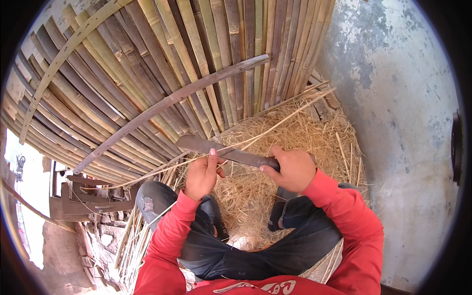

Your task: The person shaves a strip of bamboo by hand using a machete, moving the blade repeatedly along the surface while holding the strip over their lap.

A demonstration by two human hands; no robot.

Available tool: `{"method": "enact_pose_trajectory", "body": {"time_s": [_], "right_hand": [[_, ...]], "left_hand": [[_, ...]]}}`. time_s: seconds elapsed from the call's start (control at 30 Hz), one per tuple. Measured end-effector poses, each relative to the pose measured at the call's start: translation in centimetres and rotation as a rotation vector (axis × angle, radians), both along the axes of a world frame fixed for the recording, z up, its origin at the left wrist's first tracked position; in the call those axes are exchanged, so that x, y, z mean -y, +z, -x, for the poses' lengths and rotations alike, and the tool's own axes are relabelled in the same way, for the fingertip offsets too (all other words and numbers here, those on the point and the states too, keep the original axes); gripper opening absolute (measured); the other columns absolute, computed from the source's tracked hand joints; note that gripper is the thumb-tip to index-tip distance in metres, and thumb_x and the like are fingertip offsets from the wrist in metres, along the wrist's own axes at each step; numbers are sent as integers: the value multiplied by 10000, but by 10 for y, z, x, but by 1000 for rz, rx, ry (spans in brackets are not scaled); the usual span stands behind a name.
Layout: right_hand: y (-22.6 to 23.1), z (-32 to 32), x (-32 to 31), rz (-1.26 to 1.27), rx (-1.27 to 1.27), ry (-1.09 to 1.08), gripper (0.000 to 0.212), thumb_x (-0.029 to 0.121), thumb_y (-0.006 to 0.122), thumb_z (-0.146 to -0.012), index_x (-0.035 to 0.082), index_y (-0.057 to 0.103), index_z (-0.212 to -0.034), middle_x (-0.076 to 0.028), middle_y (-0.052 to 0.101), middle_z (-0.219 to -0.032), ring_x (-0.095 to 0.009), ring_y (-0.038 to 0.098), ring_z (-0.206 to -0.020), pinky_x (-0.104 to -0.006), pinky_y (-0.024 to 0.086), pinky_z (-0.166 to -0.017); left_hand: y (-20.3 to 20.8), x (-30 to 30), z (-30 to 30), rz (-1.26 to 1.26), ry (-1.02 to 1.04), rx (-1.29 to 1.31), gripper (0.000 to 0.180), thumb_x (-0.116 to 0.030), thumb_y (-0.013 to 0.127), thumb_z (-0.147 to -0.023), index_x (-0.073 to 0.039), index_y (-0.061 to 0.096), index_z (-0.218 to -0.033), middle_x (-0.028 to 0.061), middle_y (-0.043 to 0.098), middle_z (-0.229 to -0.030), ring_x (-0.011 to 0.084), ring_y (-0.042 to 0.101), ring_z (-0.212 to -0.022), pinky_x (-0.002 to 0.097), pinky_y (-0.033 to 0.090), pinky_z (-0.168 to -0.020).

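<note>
My right hand (295, 169) is closed around the dark handle of a machete (241, 156). Its broad brown blade points left, reaching past my left fingers. My left hand (199, 177) is closed, its thumb raised against a long thin bamboo strip (275, 125). The strip runs slantwise from the lower left to the upper right and crosses the blade just beside the left thumb. Whether the cutting edge touches the strip, I cannot tell. Both hands are above the space between my bent knees.
A bamboo-slat panel (162, 64) with curved crosspieces (172, 101) stands ahead. Pale shavings (250, 196) cover the ground between my feet. A worn grey-blue wall (393, 123) rises on the right. Thin strips (132, 241) lie in a bundle at left, near bricks and wood pieces.
</note>
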State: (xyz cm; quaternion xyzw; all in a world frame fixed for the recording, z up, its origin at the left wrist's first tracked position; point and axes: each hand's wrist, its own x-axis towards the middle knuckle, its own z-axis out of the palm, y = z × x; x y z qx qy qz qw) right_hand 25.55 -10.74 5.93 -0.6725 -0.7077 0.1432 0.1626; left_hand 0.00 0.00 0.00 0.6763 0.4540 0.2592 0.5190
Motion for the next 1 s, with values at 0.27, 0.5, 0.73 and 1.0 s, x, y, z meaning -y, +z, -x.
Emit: {"method": "enact_pose_trajectory", "body": {"time_s": [0.27, 0.5, 0.73, 1.0], "right_hand": [[-10, -35, -18, -120, 310, -230, 466, 532, 680, -932, 72, 605, -957, -164, 662, -662, -401, 675, -603, -508, 541, -561], [1, -49, -27, -289, 370, -230, 497, 574, 601, -971, 77, 597, -961, -148, 676, -655, -381, 675, -563, -505, 541, -537], [-6, -36, -22, -128, 318, -293, 468, 537, 631, -968, 71, 596, -950, -170, 678, -695, -388, 685, -618, -499, 542, -557], [4, -20, -24, -215, 355, -295, 487, 564, 641, -950, 79, 595, -940, -144, 679, -707, -358, 692, -605, -481, 544, -533]], "left_hand": [[9, -1, 23, -268, 267, -94, 480, -306, 552, -1081, 59, 769, -858, 94, 617, -542, 187, 579, -472, 368, 462, -502], [16, -9, 30, -183, 263, 15, 547, -349, 491, -1106, 76, 761, -893, 67, 573, -527, 124, 553, -496, 324, 450, -518], [37, 17, 27, -582, 124, -316, 498, -406, 597, -1031, 46, 735, -876, 126, 647, -621, 295, 639, -560, 388, 517, -622], [72, 55, 23, -1081, -51, 338, 467, 33, 767, -791, 63, 636, -1239, 199, 716, -986, 300, 739, -785, 312, 579, -650]]}}
